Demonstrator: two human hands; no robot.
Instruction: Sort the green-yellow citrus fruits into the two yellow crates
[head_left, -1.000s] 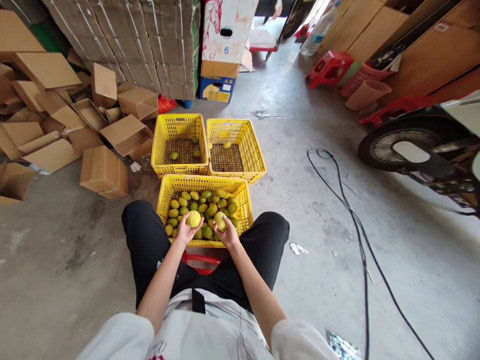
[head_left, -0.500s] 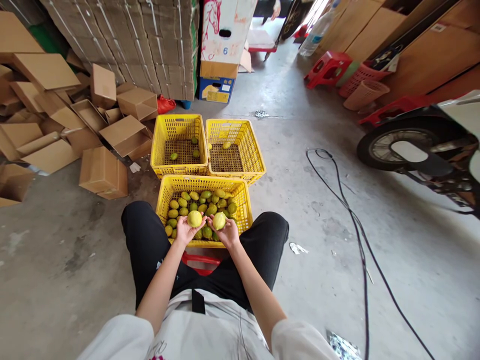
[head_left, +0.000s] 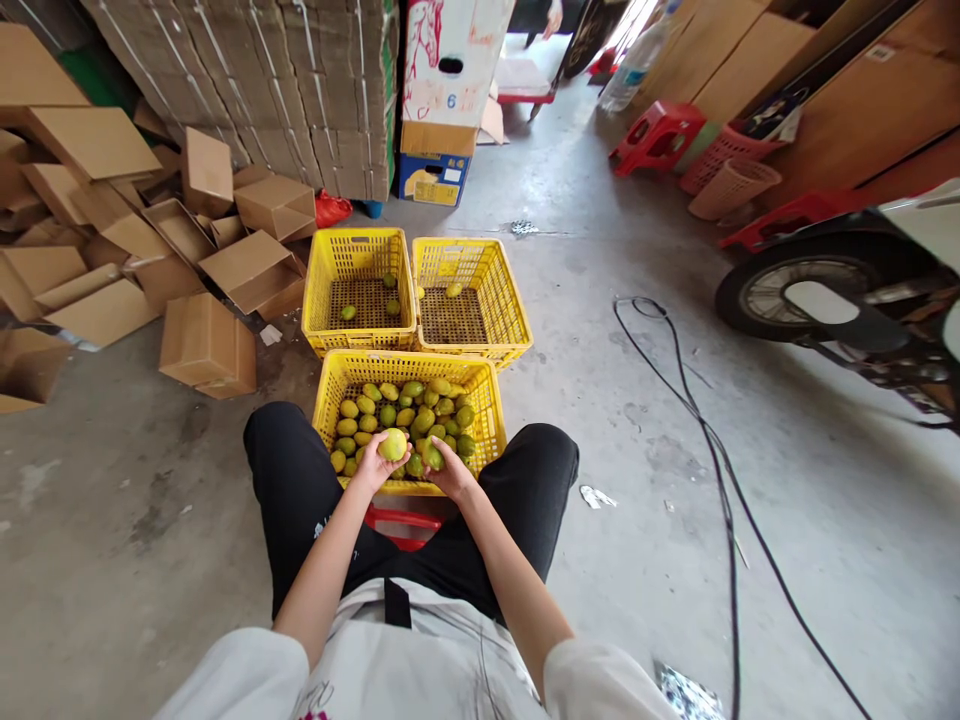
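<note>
Fruit fills the yellow basket (head_left: 486, 420) between our knees. Our left hand (head_left: 373, 465) cups a round yellow-green fruit (head_left: 393, 444) above the pile. It looks light, firm and smooth, best held around its middle. Our right hand (head_left: 448, 470) reaches down, fingers curled on a greener fruit (head_left: 433, 456).

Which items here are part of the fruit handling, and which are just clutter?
In use:
left hand holding yellow fruit
right hand on green fruit
near crate, full of fruit
two far crates, a few fruits each

Lying about:
cardboard boxes
black cable
scooter wheel
red stools
</note>
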